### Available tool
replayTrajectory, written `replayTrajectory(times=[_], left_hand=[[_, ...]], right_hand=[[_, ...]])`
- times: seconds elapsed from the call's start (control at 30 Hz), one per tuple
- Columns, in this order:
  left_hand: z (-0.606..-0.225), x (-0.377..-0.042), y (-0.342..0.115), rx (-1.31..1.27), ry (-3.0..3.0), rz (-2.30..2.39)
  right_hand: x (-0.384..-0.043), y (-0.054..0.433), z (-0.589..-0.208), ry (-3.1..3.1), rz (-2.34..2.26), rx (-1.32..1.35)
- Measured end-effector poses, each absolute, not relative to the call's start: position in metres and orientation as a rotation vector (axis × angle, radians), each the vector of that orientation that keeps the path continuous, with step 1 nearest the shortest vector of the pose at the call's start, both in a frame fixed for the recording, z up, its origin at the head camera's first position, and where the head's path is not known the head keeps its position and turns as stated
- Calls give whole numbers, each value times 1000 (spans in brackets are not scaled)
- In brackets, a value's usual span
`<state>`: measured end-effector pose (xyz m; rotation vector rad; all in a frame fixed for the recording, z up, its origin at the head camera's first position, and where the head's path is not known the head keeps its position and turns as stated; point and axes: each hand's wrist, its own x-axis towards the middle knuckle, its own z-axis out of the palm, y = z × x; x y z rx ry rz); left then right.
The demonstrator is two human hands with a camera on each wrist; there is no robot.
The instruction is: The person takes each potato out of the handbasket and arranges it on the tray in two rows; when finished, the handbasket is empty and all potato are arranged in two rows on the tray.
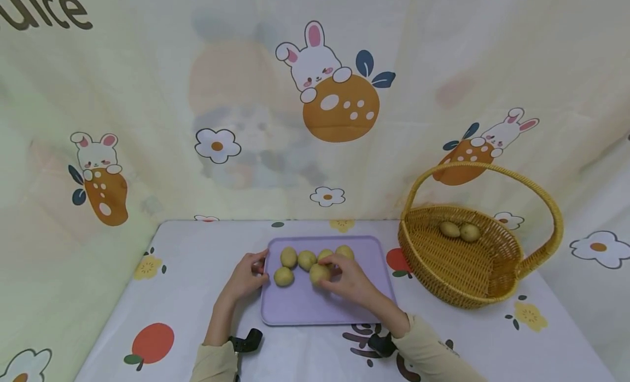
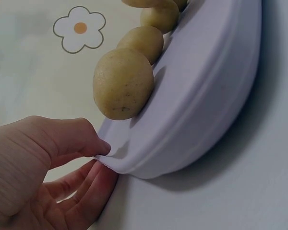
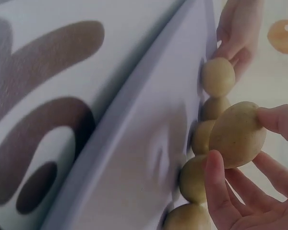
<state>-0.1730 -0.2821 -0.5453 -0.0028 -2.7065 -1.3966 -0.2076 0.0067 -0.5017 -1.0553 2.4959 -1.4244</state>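
Observation:
My left hand pinches the left rim of a lilac tray, thumb on top and fingers under the edge, as the left wrist view shows. In my right hand is a potato, held between thumb and fingertips over the tray. Several other potatoes lie on the tray's far half, among them a potato closest to the left hand and a potato behind the right hand. The right fingers partly cover another potato in the head view.
To the right of the tray stands a woven basket with a tall arched handle. Two potatoes lie inside it, toward the back. A patterned white cloth covers the table, and a printed curtain hangs behind.

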Motion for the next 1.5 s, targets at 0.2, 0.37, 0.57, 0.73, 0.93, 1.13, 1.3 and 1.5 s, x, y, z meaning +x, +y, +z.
replayTrajectory(times=[0.2, 0.37, 0.57, 0.73, 0.93, 1.13, 1.3, 1.5], left_hand=[[-545, -172, -282, 15, -2703, -1414], [-544, -172, -282, 28, -2713, -1418], [-544, -172, -281, 54, -2725, -1430], [-543, -172, -281, 58, -2718, -1449], [-542, -171, -281, 54, -2712, -1452], [-541, -171, -280, 49, -2716, -1451], [-540, -171, -280, 35, -2714, -1452], [-538, -170, -280, 34, -2711, -1458]], right_hand=[[-202, -4, -504, 2545, -1358, -1127], [-196, -13, -506, 2552, -1335, -1131], [-189, -21, -510, 2641, -1242, -1133], [-184, -24, -512, 2728, -1177, -1160], [-181, -26, -513, 2781, -1165, -1124], [-180, -27, -514, 2786, -1154, -1078], [-181, -28, -511, 2809, -1098, -1043], [-180, -28, -509, 2824, -1064, -1013]])
